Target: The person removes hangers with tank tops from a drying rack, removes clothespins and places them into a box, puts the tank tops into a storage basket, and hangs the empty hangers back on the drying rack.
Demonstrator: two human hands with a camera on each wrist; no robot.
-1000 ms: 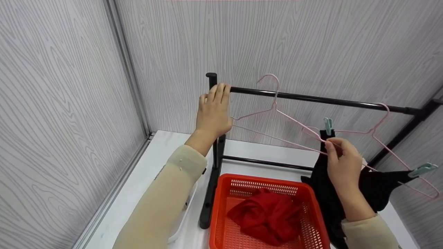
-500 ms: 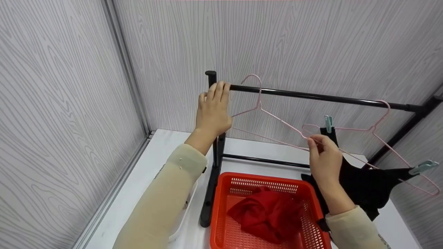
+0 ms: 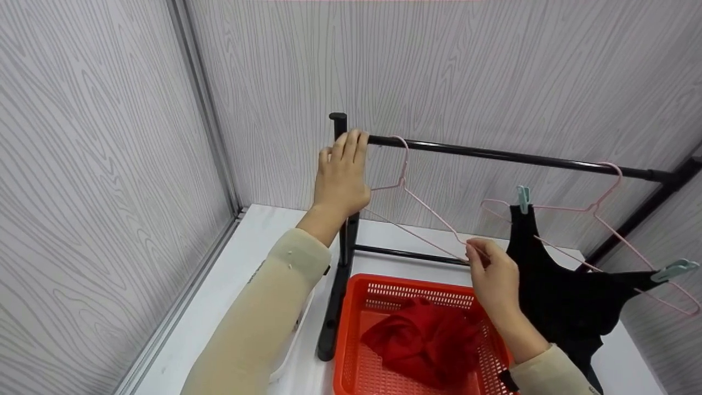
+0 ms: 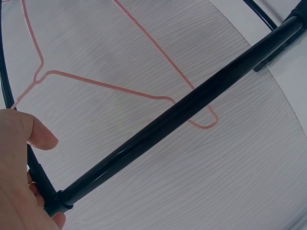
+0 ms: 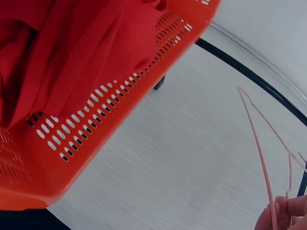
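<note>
My left hand [image 3: 341, 181] grips the left corner of the black clothes rack [image 3: 477, 154], its fingers over the rail. In the left wrist view, the thumb and fingers of that hand [image 4: 17, 167] lie on either side of the bar. Between thumb and fingertips, my right hand [image 3: 496, 277] pinches the right end of a pink wire hanger [image 3: 430, 213]. This hanger's hook curves over the rail, and its left end is hidden behind my left hand. Farther right, a black garment [image 3: 570, 296] hangs from a second pink hanger [image 3: 624, 240] by green clothespins [image 3: 524, 199].
An orange plastic basket [image 3: 417, 281] stands below the rail with a crumpled red cloth [image 3: 422, 345] in it. Part of a white container [image 3: 281, 365] shows behind my left forearm. Wood-patterned walls [image 3: 274, 82] close in the back and sides.
My right hand has moved left and down with the hanger, and the hook has come down from above the rail onto it. My left hand stays at the corner.
</note>
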